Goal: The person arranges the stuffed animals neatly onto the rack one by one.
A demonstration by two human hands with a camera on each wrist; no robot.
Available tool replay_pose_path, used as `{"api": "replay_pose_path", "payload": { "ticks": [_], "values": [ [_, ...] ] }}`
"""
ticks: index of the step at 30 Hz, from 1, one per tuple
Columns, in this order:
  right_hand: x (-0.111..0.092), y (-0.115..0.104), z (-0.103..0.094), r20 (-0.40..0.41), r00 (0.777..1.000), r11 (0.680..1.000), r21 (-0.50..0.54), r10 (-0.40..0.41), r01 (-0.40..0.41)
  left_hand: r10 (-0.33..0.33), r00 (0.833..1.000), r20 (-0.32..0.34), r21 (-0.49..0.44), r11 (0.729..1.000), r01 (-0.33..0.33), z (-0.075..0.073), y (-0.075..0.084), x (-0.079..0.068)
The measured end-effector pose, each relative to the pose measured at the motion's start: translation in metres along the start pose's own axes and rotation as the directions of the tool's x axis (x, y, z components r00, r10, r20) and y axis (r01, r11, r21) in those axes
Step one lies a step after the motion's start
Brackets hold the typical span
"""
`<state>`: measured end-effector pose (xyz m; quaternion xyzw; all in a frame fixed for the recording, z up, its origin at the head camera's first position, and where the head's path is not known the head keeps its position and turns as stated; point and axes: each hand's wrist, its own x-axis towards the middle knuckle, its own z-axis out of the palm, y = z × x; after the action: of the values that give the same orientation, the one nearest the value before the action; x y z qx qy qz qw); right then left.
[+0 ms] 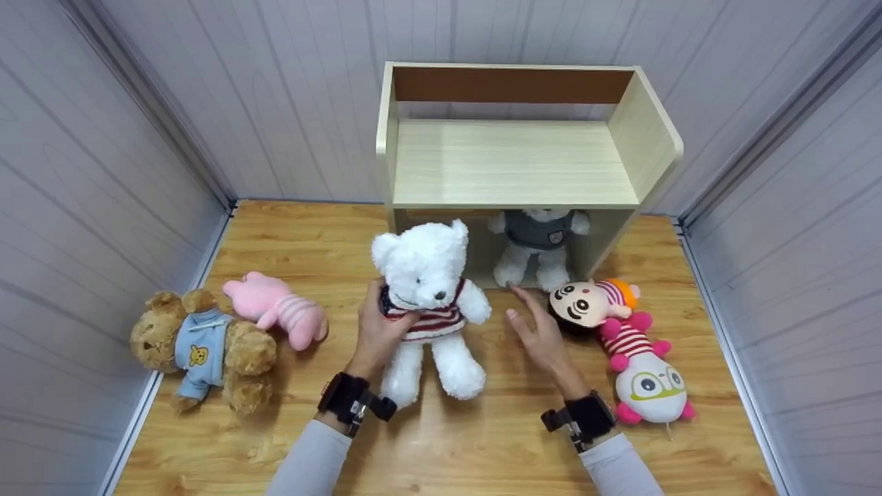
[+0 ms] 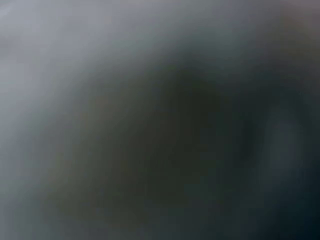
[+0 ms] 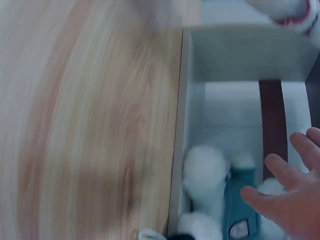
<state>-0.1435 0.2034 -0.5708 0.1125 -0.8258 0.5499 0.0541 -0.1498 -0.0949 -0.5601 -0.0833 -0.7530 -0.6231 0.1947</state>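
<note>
A white teddy bear (image 1: 427, 275) in a red-and-white striped top is held upright in front of the shelf. My left hand (image 1: 381, 324) grips it at its side, the thumb across its chest. My right hand (image 1: 541, 334) is apart from that bear, fingers extended and holding nothing, just before the shelf's lower compartment. Inside that compartment stands another white bear in a dark grey top (image 1: 537, 231), its head mostly hidden by the shelf board. The right wrist view shows my right hand's spread fingers (image 3: 285, 195) near this bear. The left wrist view is too dark and blurred to read.
A pale wooden shelf unit (image 1: 517, 162) stands against the back wall. On the wooden floor at left lie a brown bear in blue (image 1: 203, 348) and a pink plush (image 1: 279, 306). A doll with an orange hat (image 1: 586, 303) and a striped plush with glasses (image 1: 651, 386) lie at right.
</note>
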Motion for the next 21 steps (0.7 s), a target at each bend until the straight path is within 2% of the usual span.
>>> {"api": "replay_pose_path", "payload": {
  "ticks": [4, 8, 11, 17, 21],
  "values": [
    [0.004, -0.007, 0.013, 0.092, 0.995, 0.987, 0.159, -0.027, 0.012, 0.001, 0.999, 0.048, 0.005, 1.0, -0.001, 0.013, -0.002, -0.002],
    [0.005, -0.014, 0.023, 0.149, 0.989, 0.962, 0.267, 0.02, -0.06, -0.028, 0.995, 0.097, 0.016, 1.0, 0.026, 0.024, -0.004, -0.004],
    [0.006, -0.018, 0.028, 0.158, 0.986, 0.948, 0.304, 0.05, -0.097, -0.051, 0.99, 0.131, -0.015, 0.998, 0.054, 0.032, -0.005, -0.005],
    [0.01, -0.013, 0.034, 0.19, 0.982, 0.902, 0.422, 0.013, -0.094, -0.101, 0.981, 0.165, -0.081, 0.99, 0.115, 0.04, -0.004, -0.002],
    [0.011, -0.01, 0.035, 0.189, 0.981, 0.902, 0.415, 0.042, -0.119, -0.166, 0.966, 0.197, -0.096, 0.978, 0.187, 0.042, -0.001, 0.0]
  ]
}}
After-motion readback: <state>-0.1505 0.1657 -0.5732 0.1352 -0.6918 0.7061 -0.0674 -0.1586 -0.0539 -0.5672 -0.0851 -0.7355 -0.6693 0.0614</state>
